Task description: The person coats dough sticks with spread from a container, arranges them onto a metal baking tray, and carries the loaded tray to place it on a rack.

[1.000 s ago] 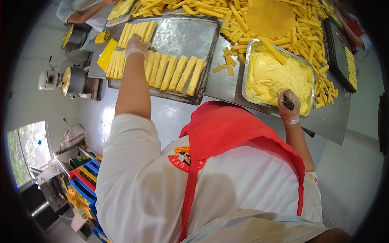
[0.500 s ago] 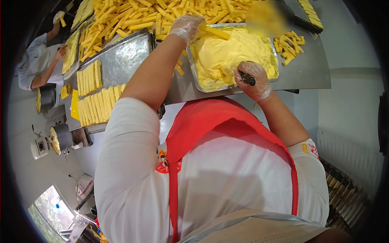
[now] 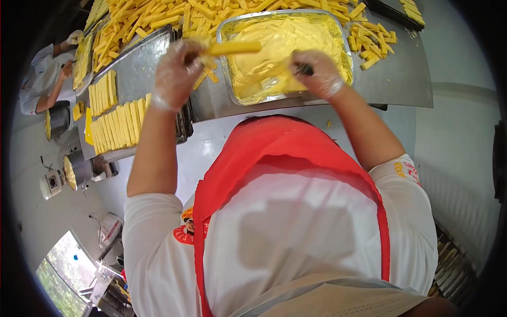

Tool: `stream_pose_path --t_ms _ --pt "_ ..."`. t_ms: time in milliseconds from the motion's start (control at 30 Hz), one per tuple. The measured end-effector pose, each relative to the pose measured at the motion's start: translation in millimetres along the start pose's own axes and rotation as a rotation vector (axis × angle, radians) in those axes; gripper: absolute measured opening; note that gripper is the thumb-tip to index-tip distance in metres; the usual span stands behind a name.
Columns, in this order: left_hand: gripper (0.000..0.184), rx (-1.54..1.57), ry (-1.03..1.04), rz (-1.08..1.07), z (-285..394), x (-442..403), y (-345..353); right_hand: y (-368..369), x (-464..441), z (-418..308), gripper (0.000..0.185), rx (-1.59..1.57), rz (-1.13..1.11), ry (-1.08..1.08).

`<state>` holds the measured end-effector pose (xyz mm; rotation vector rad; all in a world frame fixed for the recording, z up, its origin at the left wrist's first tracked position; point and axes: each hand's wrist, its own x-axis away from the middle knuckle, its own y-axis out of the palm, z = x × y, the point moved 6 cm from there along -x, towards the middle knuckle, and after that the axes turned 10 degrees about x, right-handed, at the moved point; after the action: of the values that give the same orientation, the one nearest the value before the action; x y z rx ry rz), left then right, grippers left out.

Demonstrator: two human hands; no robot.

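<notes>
The left grip (image 3: 177, 74) is clamped on a yellow stick (image 3: 240, 48) over the nine-o'clock rim of the pan (image 3: 346, 45); right grip (image 3: 319, 74) wraps a dark handle (image 3: 304, 68). Shirt badge (image 3: 183, 234), seven o'clock: lettering only partly legible.

1 camera, worn on the head, supplies the view. It faces forward and steeply downward over the wearer's white shirt (image 3: 296, 227). The wide-angle coverage bows straight edges and leaves dark, curved borders at the left and right of the frame. The face mask (image 3: 338, 302) sits nearest the camera, at bottom centre-right. The 2 gloved hands, left hand (image 3: 179, 73) and right hand (image 3: 319, 73), register at middle range in the upper half. The steel worktable (image 3: 398, 84) crosses the top; the window (image 3: 66, 274), farther off, appears tilted at lower left.
</notes>
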<state>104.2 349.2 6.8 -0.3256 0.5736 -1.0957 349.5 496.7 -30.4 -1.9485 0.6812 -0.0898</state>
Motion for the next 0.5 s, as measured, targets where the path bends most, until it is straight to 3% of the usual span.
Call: stream_pose_path --t_ms 33,67,133,167,233,267,333,400,433,467,500 --pt "0.021 0.266 -0.081 0.056 -15 23 8 -12 -1 9 0.012 0.046 0.071 -0.024" --pt "0.021 0.260 -0.093 0.062 -17 40 17 -28 -4 5 0.013 0.062 0.095 -0.016" --pt "0.025 -0.123 0.015 -0.071 -8 63 46 -41 -14 -14 0.017 0.252 0.069 0.008" --pt "0.025 -0.134 0.010 -0.064 -10 71 58 -35 -14 -24 0.017 0.243 0.071 -0.002" --pt "0.029 -0.034 -0.221 -0.001 -25 79 74 -18 -13 -45 0.023 -0.411 0.085 0.031" --pt "0.029 -0.041 -0.219 0.001 -21 78 77 -7 -10 -53 0.025 -0.484 0.083 0.061" --pt "0.028 -0.181 -0.221 0.025 -9 75 76 10 -6 -49 0.026 -0.362 0.041 -0.019" --pt "0.026 -0.200 -0.252 -0.003 -1 75 73 31 1 7 0.024 -0.453 0.042 0.178" --pt "0.024 -0.215 -0.282 -0.022 0 75 72 18 1 19 0.023 -0.327 0.014 0.201" --pt "0.024 -0.219 -0.282 -0.020 -3 74 71 13 2 20 0.023 -0.329 0.015 0.198" --pt "0.021 -0.327 -0.040 -0.048 5 71 73 -2 2 10 0.022 -0.305 0.025 0.195"
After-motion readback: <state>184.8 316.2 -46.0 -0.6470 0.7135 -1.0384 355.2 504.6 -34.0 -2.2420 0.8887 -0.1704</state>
